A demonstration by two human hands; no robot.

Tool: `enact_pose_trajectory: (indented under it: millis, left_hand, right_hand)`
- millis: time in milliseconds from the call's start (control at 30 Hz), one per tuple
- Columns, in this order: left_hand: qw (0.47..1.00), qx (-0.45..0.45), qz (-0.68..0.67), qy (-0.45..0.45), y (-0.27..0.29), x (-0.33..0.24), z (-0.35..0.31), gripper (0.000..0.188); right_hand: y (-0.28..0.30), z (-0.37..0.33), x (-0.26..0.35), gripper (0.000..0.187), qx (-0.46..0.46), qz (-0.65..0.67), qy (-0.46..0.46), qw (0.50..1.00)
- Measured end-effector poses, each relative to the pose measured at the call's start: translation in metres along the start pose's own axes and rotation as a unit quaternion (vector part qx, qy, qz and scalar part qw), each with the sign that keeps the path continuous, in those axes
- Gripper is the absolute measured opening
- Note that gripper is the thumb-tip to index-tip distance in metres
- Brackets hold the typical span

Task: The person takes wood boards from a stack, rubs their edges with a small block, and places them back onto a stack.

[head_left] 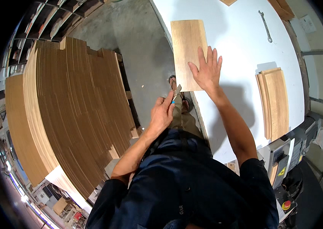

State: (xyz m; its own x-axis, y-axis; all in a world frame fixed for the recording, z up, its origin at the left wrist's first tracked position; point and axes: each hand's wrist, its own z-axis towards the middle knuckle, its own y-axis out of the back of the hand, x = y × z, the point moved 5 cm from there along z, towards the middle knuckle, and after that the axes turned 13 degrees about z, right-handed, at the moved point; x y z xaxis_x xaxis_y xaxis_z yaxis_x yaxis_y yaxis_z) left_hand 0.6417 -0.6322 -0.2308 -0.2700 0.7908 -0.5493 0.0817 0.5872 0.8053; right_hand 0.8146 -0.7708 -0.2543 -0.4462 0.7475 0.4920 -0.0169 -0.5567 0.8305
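Note:
A light wooden board (187,42) lies flat on the white table (232,76), its left long edge near the table's left edge. My right hand (208,72) rests on the board's right side, fingers spread and palm down. My left hand (162,113) is closed round a small hand tool with a flat metal blade (178,89) and a bit of blue at its handle. The blade sits beside the board's near left corner; whether it touches the wood I cannot tell. Most of the handle is hidden in my fingers.
At the right of the table lies a short stack of boards (277,105). A metal wrench (265,26) lies farther back. Tall stacks of brown panels (77,99) stand on my left. A machine with a red stop button (286,205) is at the lower right.

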Motion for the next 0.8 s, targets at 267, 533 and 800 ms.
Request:
enact_pose_trajectory:
  millis: [267,533,800]
  left_hand:
    - [0.999,-0.022,-0.017,0.030,-0.007,-0.010,-0.008,0.045]
    - [0.998,-0.042,0.006,0.041,-0.011,-0.009,-0.008,0.052]
    - [0.999,-0.025,0.019,0.044,-0.009,-0.011,-0.005,0.048]
  right_hand:
    - [-0.001,0.001,-0.001,0.065,0.017,-0.008,-0.011,1.000]
    - [-0.003,0.001,-0.001,0.066,0.029,-0.003,-0.014,0.999]
    - [-0.003,0.001,-0.004,0.066,0.039,-0.013,-0.014,0.999]
